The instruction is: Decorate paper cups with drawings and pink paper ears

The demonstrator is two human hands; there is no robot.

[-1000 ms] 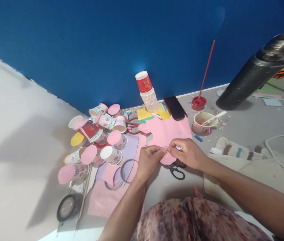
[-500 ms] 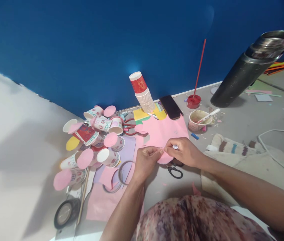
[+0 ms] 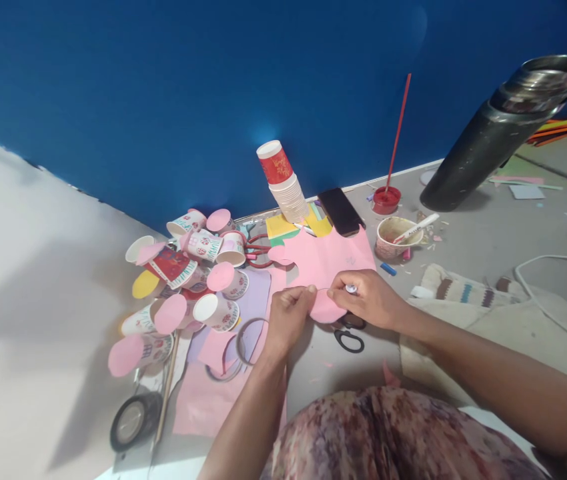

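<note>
Round pink paper disc [image 3: 327,307]: looks cut out but unattached, pinched by left hand [image 3: 288,315] and right hand [image 3: 372,298]; beyond the left of the grip, pink-topped printed paper cups [image 3: 240,287].

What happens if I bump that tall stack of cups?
Those stacked paper cups might topple easily, because they stand tall and narrow. They're probably light, since they look like thin paper. Any that fall may roll, being round.

Paper disc [image 3: 327,308] pink; scissors [image 3: 345,330] black; wall [image 3: 163,100] blue; top stacked cup [image 3: 277,165] red-and-white, gold-patterned.
</note>
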